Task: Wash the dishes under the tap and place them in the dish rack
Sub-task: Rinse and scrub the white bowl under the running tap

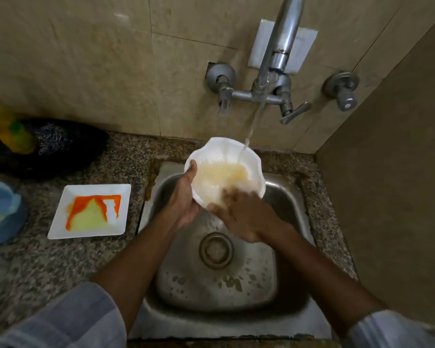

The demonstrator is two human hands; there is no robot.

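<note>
Two hands met at a white scalloped bowl (224, 169) held above the steel sink (281, 194), under the stream running from the wall tap (279, 56). The left hand (186, 197) gripped the bowl's near-left rim, thumb hooked over the edge and palm beneath. The right hand (244, 214) lay over the near rim with its blurred fingers reaching into the cloudy water inside; whether they curled round the rim could not be told. On the granite worktop (91, 259) left of the sink sat a square white plate (60, 227) smeared orange and yellow, and at the worktop's left edge a blue bowl (0, 197).
</note>
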